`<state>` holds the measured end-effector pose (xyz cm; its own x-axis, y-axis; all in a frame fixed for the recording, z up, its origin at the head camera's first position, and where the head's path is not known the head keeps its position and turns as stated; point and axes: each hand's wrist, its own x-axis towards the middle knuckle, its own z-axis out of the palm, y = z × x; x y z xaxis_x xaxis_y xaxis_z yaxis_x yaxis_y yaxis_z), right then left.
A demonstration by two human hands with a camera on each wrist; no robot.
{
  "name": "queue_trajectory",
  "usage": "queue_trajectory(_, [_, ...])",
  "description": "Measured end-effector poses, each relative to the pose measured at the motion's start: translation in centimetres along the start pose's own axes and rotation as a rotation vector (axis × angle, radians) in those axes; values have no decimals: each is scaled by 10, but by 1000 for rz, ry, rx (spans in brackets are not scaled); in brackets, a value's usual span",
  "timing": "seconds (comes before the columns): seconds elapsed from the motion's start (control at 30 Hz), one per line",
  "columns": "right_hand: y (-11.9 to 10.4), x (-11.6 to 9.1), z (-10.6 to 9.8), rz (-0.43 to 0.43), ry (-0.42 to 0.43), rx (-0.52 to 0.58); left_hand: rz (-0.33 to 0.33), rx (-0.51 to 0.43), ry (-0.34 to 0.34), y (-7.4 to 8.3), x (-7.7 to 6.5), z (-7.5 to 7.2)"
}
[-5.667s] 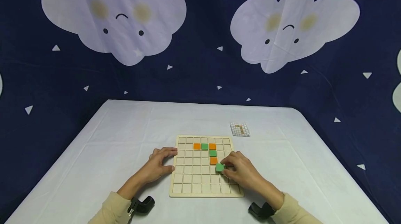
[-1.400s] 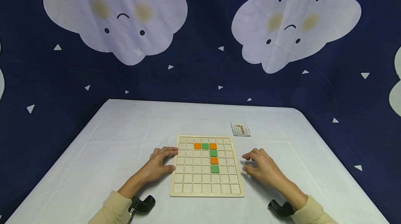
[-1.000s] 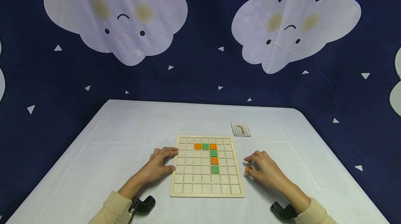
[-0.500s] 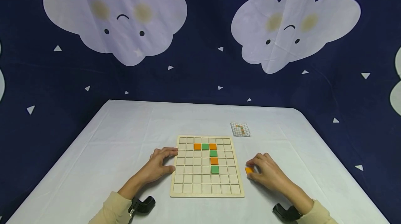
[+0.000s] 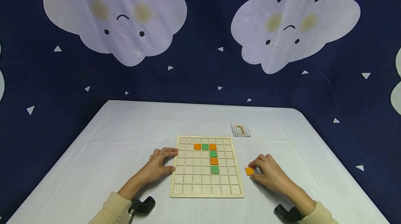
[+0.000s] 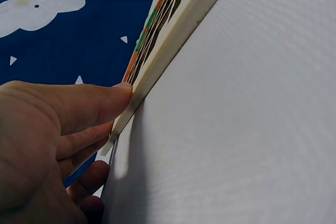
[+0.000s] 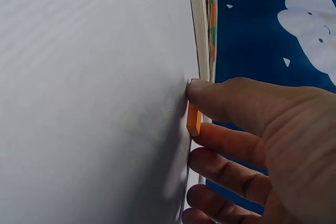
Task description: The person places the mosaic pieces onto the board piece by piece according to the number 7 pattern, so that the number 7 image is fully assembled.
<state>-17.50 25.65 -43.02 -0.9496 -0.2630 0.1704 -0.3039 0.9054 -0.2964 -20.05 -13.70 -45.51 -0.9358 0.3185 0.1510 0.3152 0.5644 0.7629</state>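
A pale wooden grid board [image 5: 192,178] lies flat on the table. Orange and green square tiles sit in its cells, a short row ending in a column that runs down to a green tile [image 5: 214,170]. My left hand [image 5: 158,165] touches the board's left edge with straight fingers and thumb; the thumb against the rim [image 6: 157,66] shows in the left wrist view. Right of the board, my right hand [image 5: 270,175] pinches a loose orange tile [image 5: 249,171] between thumb and index finger. In the right wrist view this tile [image 7: 193,121] is seen edge-on, low at the tabletop.
A small card [image 5: 240,129] printed with a grid and a coloured pattern lies beyond the board's far right corner. White cloth [image 5: 125,130] covers the table. Behind it hangs a dark blue curtain [image 5: 200,25] with clouds and triangles.
The green tile my right hand held earlier now sits in the board's column. That hand has moved right, off the board, and an orange tile has come into view at its fingertips.
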Motion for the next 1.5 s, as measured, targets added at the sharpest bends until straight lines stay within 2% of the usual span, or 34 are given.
queue_trajectory(0.3, [1,-1,1,31,-10,-14,5,1,-1,0,0,0])
queue_trajectory(1.5, [4,-3,-1,-22,50,-24,16,5,1,1,-1,-1])
